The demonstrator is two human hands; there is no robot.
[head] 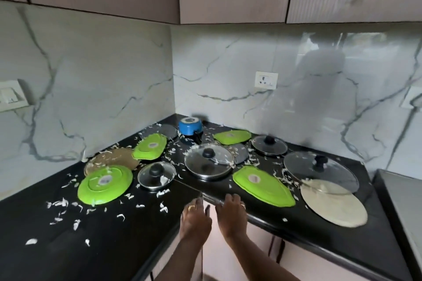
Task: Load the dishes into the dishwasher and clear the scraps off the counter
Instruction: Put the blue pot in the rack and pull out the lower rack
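Black counter [114,246] edge, inner corner — left hand [196,214] and right hand [231,210] rest there side by side, fingers straight, holding nothing. Green plates [105,183], glass lids [209,162], a blue pot [190,126] and white scraps [61,203] lie scattered beyond.

The round stickers on the green plates [105,183] are too blurred to read.
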